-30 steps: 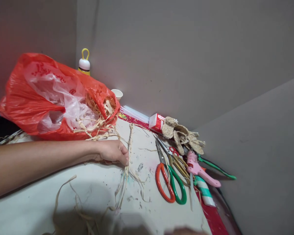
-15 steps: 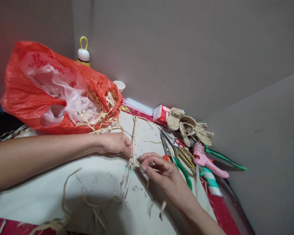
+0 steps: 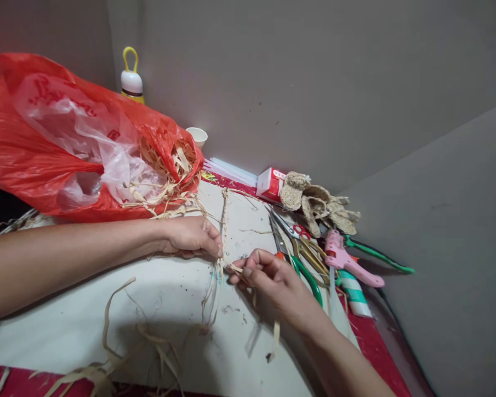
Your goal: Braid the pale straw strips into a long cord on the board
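A thin braid of dry straw (image 3: 224, 220) lies along the white board (image 3: 169, 309), its loose ends fanning out toward me. My left hand (image 3: 192, 237) pinches the braid where the plaiting ends, fingers closed on it. My right hand (image 3: 268, 278) comes in from the lower right and pinches loose straw strands (image 3: 236, 268) just beside the left fingertips. More loose straw strips (image 3: 111, 353) trail over the near edge of the board.
A red plastic bag (image 3: 66, 143) stuffed with straw lies at the back left. Behind it stand a bottle with a yellow loop (image 3: 131, 77) and a paper cup (image 3: 197, 135). Scissors (image 3: 301, 253), a pink glue gun (image 3: 347, 259), woven straw pieces (image 3: 318, 207) and a small red box (image 3: 270, 183) crowd the right side.
My right hand came into view from the lower right and closed on the loose strands next to the left hand. The left hand has stayed on the braid. The view has shifted slightly.
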A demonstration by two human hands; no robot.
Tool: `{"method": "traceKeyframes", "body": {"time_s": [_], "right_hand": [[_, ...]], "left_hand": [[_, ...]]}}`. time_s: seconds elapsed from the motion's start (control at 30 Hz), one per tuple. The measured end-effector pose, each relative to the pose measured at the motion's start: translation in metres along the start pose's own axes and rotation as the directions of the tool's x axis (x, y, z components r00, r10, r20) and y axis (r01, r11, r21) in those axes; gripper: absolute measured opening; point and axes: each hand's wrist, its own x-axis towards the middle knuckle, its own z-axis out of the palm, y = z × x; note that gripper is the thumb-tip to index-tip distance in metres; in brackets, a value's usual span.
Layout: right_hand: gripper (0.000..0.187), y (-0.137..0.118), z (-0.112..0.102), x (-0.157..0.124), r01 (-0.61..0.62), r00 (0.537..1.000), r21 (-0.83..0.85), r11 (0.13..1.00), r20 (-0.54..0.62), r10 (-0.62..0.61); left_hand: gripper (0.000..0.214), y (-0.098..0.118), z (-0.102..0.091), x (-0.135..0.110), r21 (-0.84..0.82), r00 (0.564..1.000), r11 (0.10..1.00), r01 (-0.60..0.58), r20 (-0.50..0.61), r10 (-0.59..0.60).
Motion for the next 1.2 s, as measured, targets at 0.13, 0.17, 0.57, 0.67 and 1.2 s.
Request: {"method": "traceKeyframes", "body": {"time_s": [0.13,0.17,0.57,0.67,1.2], "right_hand": [[0.025,0.000,0.001,0.000,0.032,0.999,-0.064,0.997,-0.003,-0.032],[0.024,0.000,0.002,0.000,0.042,0.999,-0.087,0.995,-0.004,-0.043],[0.019,-0.001,0.025,-0.003,0.217,0.949,-0.366,0.905,-0.139,-0.283],[0.021,0.001,0.031,-0.003,0.194,0.947,-0.376,0.906,-0.170,-0.274],[0.018,0.025,0.035,0.003,0.301,0.856,-0.381,0.874,-0.295,-0.424]], "left_hand": [[0.020,0.000,0.000,0.002,-0.003,1.000,1.000,0.001,0.000,-0.001],[0.019,0.000,0.000,0.002,-0.002,1.000,1.000,-0.001,-0.003,0.001],[0.019,0.001,0.003,0.000,-0.010,0.998,1.000,-0.004,-0.059,0.003],[0.020,0.002,0.003,0.000,-0.007,0.997,1.000,0.005,-0.075,-0.005],[0.022,-0.001,0.004,0.000,-0.032,0.995,0.999,-0.026,-0.095,0.022]]}}
